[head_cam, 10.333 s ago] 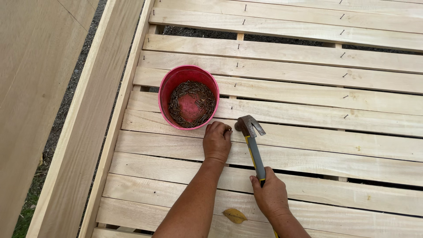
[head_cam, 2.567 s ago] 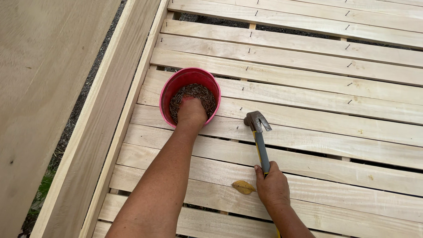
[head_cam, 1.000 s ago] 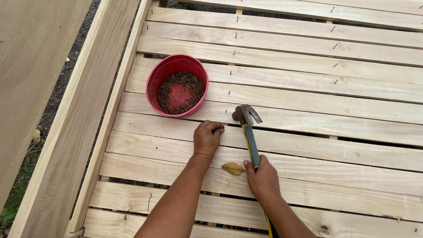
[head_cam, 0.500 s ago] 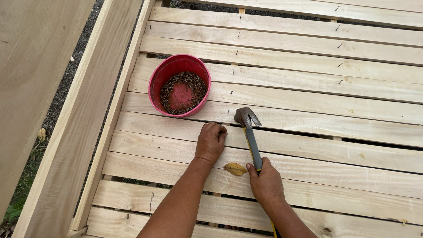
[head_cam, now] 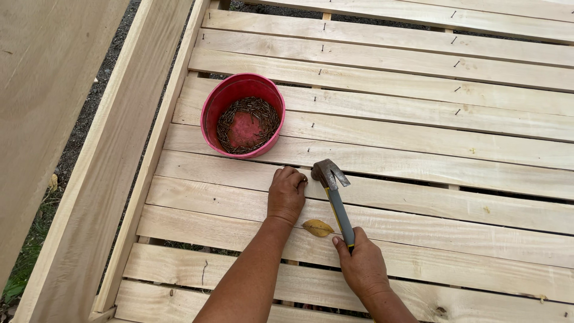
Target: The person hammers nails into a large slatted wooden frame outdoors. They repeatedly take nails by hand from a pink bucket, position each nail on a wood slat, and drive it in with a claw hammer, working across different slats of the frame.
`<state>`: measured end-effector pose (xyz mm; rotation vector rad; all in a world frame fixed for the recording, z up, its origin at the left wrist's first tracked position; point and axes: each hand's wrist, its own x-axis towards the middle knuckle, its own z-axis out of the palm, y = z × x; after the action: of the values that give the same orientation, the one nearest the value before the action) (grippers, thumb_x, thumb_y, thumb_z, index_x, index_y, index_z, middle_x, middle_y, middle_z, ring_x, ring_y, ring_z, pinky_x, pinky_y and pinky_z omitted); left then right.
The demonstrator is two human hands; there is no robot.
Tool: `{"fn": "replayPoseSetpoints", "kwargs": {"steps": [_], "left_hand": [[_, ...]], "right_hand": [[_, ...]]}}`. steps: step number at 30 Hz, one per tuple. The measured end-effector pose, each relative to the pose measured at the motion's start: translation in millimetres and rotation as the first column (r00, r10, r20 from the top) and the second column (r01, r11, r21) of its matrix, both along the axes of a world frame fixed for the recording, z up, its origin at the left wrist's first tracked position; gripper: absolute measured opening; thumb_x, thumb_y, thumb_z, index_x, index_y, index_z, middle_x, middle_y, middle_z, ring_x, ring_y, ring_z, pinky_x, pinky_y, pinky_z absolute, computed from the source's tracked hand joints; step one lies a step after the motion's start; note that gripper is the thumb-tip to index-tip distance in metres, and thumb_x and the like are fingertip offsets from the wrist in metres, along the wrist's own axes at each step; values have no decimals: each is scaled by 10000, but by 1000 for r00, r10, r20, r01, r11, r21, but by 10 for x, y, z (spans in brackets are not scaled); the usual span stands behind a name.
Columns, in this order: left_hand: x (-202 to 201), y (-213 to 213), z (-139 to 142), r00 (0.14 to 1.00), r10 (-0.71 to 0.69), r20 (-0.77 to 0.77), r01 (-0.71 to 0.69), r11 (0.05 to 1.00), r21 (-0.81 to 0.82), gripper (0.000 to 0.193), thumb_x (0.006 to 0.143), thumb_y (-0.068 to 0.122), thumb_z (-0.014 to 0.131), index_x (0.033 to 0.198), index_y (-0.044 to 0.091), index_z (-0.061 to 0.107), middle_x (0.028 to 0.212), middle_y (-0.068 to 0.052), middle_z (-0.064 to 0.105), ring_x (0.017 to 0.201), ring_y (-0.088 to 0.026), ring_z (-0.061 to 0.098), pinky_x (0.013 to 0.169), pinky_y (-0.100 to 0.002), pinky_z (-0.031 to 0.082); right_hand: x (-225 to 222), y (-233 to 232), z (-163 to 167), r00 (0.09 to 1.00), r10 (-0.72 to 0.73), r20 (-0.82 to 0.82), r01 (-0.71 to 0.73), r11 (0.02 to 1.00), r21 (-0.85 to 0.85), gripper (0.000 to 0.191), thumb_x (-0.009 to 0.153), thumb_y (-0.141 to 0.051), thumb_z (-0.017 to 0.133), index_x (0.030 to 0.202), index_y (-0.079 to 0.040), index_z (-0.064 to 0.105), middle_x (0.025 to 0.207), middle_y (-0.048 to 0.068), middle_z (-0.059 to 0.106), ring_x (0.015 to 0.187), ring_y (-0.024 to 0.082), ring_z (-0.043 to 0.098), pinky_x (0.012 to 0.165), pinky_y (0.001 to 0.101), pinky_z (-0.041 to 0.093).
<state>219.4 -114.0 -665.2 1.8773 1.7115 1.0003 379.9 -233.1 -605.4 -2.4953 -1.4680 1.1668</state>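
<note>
Hammer (head_cam: 335, 197) beside red nail bowl (head_cam: 242, 115), dry leaf (head_cam: 317, 227), perhaps touching slats.

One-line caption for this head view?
Left hand steadies a nail on a slat; right hand holds hammer beside it.

Two bare forearms are showing from the bottom edge of the view, with no sleeves, gloves, watch or bands covering them. The left hand (head_cam: 286, 195) is showing its back, knuckles rounded and fingers curled under so the tips are hiding. The right hand (head_cam: 362, 266) is also showing its back, with a short, unpainted thumbnail catching the light. No rings are appearing on either hand. Nothing of the upper arms or clothing is coming into view.
</note>
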Motion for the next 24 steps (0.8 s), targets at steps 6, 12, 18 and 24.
{"fn": "replayPoseSetpoints", "kwargs": {"steps": [6,12,18,24], "left_hand": [[-14,23,61,999,11,41,-9,999,-31,66,772,82,799,833,83,775,913,-22,667,950,-239,615,882,-356,539],[-41,23,111,997,4,75,0,998,-58,69,759,78,806,824,84,781,906,-27,665,963,-239,622,902,-362,533],[-51,17,225,1000,-12,17,14,993,-117,58,771,14,769,795,61,745,952,-59,651,1012,-277,613,924,-379,528],[-334,-67,376,998,59,-10,-60,969,-241,47,783,31,769,809,38,730,987,-61,640,1039,-275,616,934,-389,537]], "right_hand": [[-40,-29,111,1000,19,-20,-18,998,53,399,984,-495,564,1023,-98,582,635,92,680,573,246,692,590,426,576],[-81,-87,281,998,50,-25,-47,993,104,389,978,-487,561,1020,-100,569,625,88,674,562,239,685,583,426,563],[-90,-137,438,998,55,-5,-56,997,-49,352,990,-480,560,1048,-132,556,641,72,679,576,210,690,599,413,567],[-33,-127,547,994,61,-91,-40,976,215,387,965,-477,575,978,-91,572,602,85,655,521,216,660,547,418,561]]}}
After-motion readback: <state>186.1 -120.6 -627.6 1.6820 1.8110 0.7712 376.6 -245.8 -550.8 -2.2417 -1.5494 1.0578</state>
